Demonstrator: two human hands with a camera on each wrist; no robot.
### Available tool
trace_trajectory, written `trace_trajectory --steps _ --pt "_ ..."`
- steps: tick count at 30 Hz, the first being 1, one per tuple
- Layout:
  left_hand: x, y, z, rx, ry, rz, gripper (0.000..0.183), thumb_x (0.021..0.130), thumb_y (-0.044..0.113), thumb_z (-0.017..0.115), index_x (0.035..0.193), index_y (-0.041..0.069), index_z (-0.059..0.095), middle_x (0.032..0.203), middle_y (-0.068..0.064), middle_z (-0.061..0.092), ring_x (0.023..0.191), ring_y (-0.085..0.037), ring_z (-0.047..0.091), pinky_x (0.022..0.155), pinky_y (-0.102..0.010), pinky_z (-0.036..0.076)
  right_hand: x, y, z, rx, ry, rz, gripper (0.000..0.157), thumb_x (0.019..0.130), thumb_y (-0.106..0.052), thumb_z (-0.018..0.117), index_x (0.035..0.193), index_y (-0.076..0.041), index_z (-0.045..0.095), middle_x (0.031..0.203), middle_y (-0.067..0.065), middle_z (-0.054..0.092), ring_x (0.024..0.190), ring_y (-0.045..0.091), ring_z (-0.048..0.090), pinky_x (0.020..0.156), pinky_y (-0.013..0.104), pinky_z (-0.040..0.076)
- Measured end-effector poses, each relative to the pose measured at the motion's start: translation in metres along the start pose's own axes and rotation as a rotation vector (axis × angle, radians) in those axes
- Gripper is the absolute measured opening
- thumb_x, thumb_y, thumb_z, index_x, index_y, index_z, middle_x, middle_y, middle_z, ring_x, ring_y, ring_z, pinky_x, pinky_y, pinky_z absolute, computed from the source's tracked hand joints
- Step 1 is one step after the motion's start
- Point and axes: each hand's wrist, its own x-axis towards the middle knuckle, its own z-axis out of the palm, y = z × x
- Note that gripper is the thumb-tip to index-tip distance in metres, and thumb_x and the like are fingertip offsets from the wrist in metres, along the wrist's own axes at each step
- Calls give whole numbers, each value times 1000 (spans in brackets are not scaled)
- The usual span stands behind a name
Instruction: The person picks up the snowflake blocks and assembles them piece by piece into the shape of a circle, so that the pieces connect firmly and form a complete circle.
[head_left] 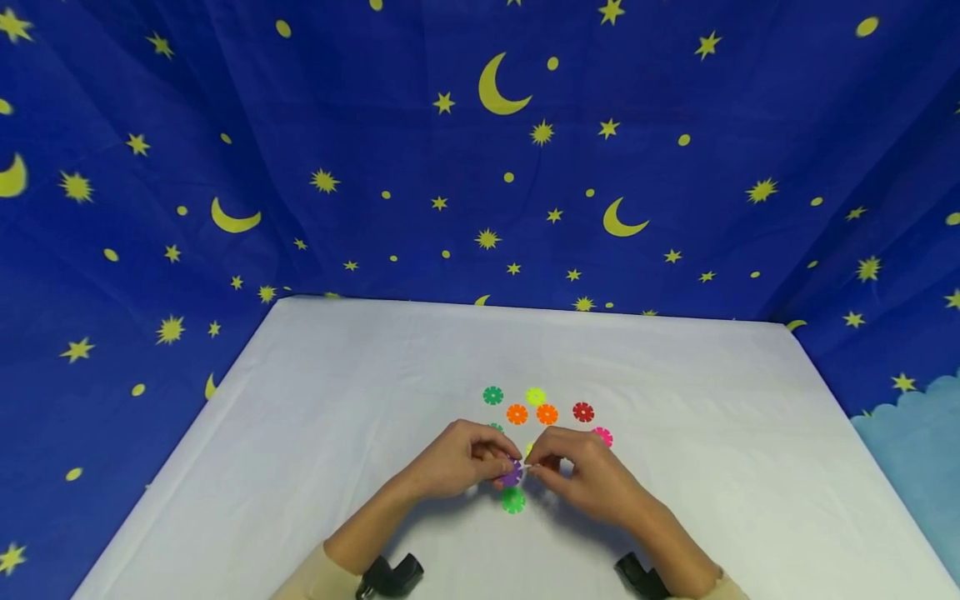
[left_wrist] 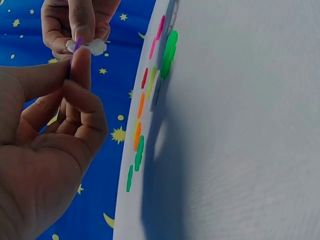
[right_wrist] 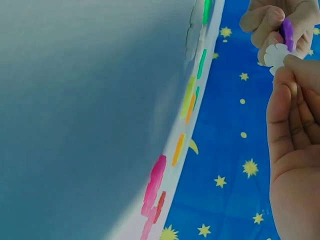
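Observation:
Above the white-covered table, my left hand (head_left: 472,460) pinches a purple notched disc (head_left: 512,475) between thumb and fingers. Facing it, my right hand (head_left: 588,477) pinches a white notched disc (right_wrist: 274,56) by its edge. The two discs meet at their rims, the white one standing crosswise to the purple one in the left wrist view. Fingers cover part of each disc. Just below the hands in the head view lies a bright green disc (head_left: 513,501).
Beyond the hands, several loose discs lie flat: a dark green disc (head_left: 492,396), a yellow disc (head_left: 536,397), orange discs (head_left: 547,414), a red disc (head_left: 583,412) and a pink disc (head_left: 602,437). A blue star-patterned curtain (head_left: 420,150) hangs behind the white tablecloth (head_left: 360,358).

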Motion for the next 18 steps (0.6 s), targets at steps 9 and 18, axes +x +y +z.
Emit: trace_trajectory --steps 9,18 --pt "-1 3 3 45 -14 -5 10 87 4 70 95 9 73 77 2 69 63 -16 66 60 -22 51 -1 -4 7 -52 -13 -78 16 84 -3 73 91 -16 69 88 -12 63 75 -1 56 65 16 51" --pt "-1 2 3 105 -22 -17 9 89 9 69 96 13 72 76 2 68 65 -16 64 57 -21 47 0 -4 5 -42 -41 3 15 85 -8 73 92 -20 68 88 -16 62 74 1 55 65 19 51"
